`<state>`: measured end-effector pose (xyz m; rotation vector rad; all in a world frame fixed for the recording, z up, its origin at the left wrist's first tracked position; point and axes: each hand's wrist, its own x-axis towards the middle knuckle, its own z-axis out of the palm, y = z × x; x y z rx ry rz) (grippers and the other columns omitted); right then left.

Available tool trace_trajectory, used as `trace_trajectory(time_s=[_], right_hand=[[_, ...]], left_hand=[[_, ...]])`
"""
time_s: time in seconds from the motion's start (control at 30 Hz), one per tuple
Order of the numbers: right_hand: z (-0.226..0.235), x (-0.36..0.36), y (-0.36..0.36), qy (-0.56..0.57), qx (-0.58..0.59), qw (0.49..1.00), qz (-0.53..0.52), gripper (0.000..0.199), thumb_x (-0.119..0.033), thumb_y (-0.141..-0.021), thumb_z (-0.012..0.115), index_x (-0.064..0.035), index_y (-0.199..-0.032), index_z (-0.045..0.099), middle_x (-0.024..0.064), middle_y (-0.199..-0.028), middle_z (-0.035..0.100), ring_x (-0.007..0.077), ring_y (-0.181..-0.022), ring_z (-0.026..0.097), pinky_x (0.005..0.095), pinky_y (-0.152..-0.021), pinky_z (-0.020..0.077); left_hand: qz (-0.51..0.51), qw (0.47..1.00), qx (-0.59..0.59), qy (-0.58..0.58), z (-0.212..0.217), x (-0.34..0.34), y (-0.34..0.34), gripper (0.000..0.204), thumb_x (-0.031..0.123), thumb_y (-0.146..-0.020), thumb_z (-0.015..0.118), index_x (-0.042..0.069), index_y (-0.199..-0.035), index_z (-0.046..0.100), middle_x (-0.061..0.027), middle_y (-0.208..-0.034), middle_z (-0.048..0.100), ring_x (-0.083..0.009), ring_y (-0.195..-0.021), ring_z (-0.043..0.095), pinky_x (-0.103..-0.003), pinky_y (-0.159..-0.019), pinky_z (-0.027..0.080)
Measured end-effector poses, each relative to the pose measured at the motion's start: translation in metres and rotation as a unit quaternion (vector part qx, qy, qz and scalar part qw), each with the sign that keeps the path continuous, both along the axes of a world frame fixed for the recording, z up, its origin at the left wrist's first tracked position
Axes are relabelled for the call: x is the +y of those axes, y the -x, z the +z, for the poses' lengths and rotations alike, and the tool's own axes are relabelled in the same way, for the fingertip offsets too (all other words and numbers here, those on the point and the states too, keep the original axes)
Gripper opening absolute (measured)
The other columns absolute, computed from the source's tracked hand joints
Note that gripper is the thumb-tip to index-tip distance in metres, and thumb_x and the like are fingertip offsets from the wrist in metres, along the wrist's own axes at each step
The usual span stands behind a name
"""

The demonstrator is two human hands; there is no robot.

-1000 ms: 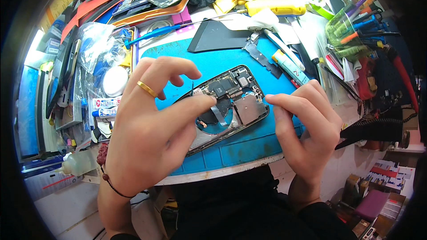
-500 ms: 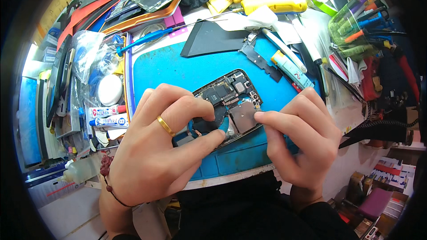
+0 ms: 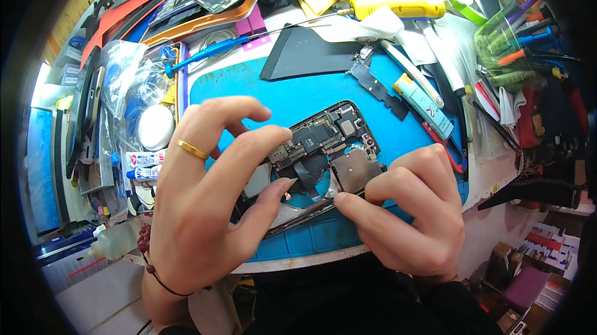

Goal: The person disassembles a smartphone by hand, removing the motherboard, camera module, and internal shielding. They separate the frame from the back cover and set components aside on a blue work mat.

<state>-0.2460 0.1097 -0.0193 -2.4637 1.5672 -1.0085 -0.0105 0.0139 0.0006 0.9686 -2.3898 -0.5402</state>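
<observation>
An opened smartphone (image 3: 301,173) lies tilted on a blue work mat (image 3: 230,86), its circuit board, small connectors and a metal plate (image 3: 356,170) exposed. Blue shows through a rounded opening in its middle. My left hand (image 3: 211,179), wearing a gold ring, spreads over the phone's left part, thumb and index finger apart, with nothing seen between them. A small coppery bit shows beside that thumb. My right hand (image 3: 413,211) is closed, fingers curled, its thumb tip at a silvery scrap (image 3: 331,192) on the phone's near edge. Whether anything is pinched there is hidden.
Behind the phone lie a black panel (image 3: 305,55), a dark bracket (image 3: 376,89) and a glue tube (image 3: 429,108). A blue screwdriver (image 3: 211,53) crosses the mat's far edge. Left are bags and tubes; right, a cup of tools (image 3: 504,43).
My left thumb and index finger have spread apart and drawn back from the phone's middle. My right fingertips have shifted from the metal plate to the near edge. The view has shifted slightly.
</observation>
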Motion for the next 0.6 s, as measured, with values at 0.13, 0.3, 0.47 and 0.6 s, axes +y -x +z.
trace_trajectory(time_s=[0.13, 0.3, 0.47, 0.6], right_hand=[[-0.0016, -0.0014, 0.0013, 0.003, 0.019, 1.000, 0.020, 0.041, -0.006, -0.061, 0.084, -0.0079, -0.102, 0.086, 0.0014, -0.090, 0.063, 0.0238, -0.085, 0.060, 0.0400, -0.072, 0.0438], [-0.0025, -0.0037, 0.0029, 0.008, 0.037, 0.998, 0.042, 0.043, -0.007, -0.063, 0.084, -0.0077, -0.106, 0.085, 0.0014, -0.093, 0.063, 0.0227, -0.085, 0.061, 0.0392, -0.070, 0.0447], [-0.0001, -0.0020, 0.0041, -0.007, 0.037, 0.998, 0.045, 0.044, -0.006, -0.065, 0.085, -0.0078, -0.109, 0.085, 0.0016, -0.093, 0.063, 0.0227, -0.086, 0.061, 0.0389, -0.070, 0.0447], [-0.0006, -0.0024, 0.0037, -0.004, 0.038, 0.998, 0.046, 0.045, -0.006, -0.064, 0.085, -0.0077, -0.109, 0.085, 0.0018, -0.094, 0.063, 0.0226, -0.086, 0.061, 0.0389, -0.070, 0.0447]], left_hand=[[-0.014, 1.000, 0.003, 0.014, -0.0046, -0.0025, -0.0004, 0.040, -0.006, -0.077, 0.086, 0.001, -0.115, 0.077, -0.0148, -0.119, 0.073, -0.0324, -0.103, 0.070, -0.041, -0.089, 0.058], [-0.008, 1.000, 0.002, 0.012, -0.0054, -0.0023, -0.0007, 0.037, -0.006, -0.078, 0.086, 0.001, -0.114, 0.077, -0.0149, -0.112, 0.073, -0.0330, -0.099, 0.071, -0.041, -0.088, 0.057], [-0.006, 1.000, 0.020, 0.023, -0.0060, -0.0037, -0.0005, 0.048, -0.005, -0.079, 0.087, 0.003, -0.124, 0.074, -0.0133, -0.107, 0.075, -0.0296, -0.098, 0.071, -0.038, -0.085, 0.054], [0.004, 0.999, 0.038, -0.003, -0.0068, -0.0032, 0.0002, 0.055, -0.006, -0.078, 0.088, 0.004, -0.130, 0.072, -0.0112, -0.106, 0.076, -0.0266, -0.097, 0.070, -0.036, -0.083, 0.052]])
